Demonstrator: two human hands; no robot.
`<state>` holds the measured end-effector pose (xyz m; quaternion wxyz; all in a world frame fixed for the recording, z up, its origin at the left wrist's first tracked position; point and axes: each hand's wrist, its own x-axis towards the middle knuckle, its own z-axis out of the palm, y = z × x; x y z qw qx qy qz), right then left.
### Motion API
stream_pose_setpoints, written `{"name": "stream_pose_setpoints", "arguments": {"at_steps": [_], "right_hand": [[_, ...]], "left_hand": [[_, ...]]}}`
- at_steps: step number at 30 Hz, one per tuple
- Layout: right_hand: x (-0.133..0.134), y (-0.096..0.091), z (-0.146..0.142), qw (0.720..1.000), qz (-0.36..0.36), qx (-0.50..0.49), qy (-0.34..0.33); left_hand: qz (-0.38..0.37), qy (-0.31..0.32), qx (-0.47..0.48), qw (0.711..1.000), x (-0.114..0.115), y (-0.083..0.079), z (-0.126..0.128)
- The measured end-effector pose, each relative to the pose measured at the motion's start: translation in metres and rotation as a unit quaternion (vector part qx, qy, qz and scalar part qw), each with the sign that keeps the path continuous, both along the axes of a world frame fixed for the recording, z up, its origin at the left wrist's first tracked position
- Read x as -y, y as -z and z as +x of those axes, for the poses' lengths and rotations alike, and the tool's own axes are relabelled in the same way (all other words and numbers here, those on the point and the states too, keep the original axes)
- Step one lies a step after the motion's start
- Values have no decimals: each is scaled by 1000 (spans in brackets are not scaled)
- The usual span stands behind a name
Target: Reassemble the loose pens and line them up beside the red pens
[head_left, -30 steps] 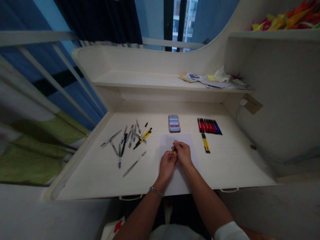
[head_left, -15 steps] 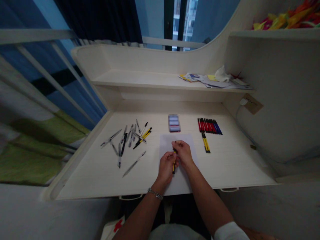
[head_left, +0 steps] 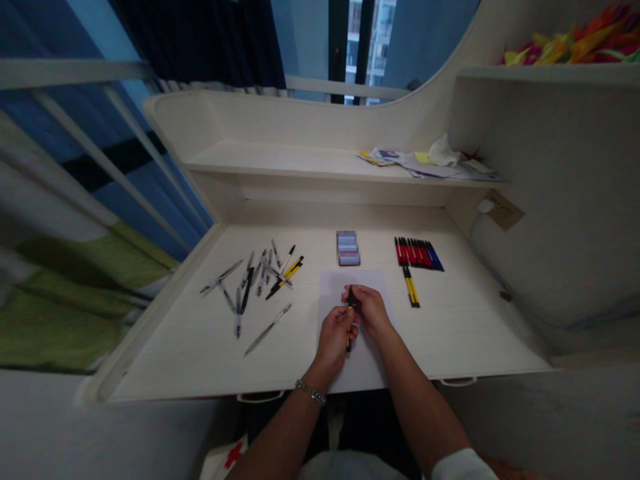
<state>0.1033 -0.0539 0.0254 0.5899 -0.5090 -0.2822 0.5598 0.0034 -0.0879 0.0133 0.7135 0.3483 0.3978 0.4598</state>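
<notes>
Above the paper sheet (head_left: 335, 287) on the worktop (head_left: 450, 333), the left hand (head_left: 333, 340) clenched a yellow-and-black pen (head_left: 349, 341). The right hand (head_left: 373, 310) grasped its upper end.

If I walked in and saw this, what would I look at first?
You'd probably look first at the left hand and right hand in the middle of the desk, holding a yellow pen over white paper. Next you'd see the tidy row of red and blue pens on the right and the messy pile of pens on the left. Bright orange and yellow scraps also stand out at the top right.
</notes>
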Motion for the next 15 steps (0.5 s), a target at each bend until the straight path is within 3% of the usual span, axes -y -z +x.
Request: {"name": "stream_pose_setpoints", "arguments": {"at_steps": [4,8,12,15], "right_hand": [[0,2,1,998,19,47,40],[-1,3,2,1000,7,6,-5],[0,3,3,998,11,55,27],[0,3,4,999,3,37,2]], "left_hand": [[0,3,-6,1000,0,0,-1],[0,-3,-7,1000,0,-1,-1],[1,-2,-16,1000,0,-3,-1],[-3,0,-13,1000,0,-4,-1]]}}
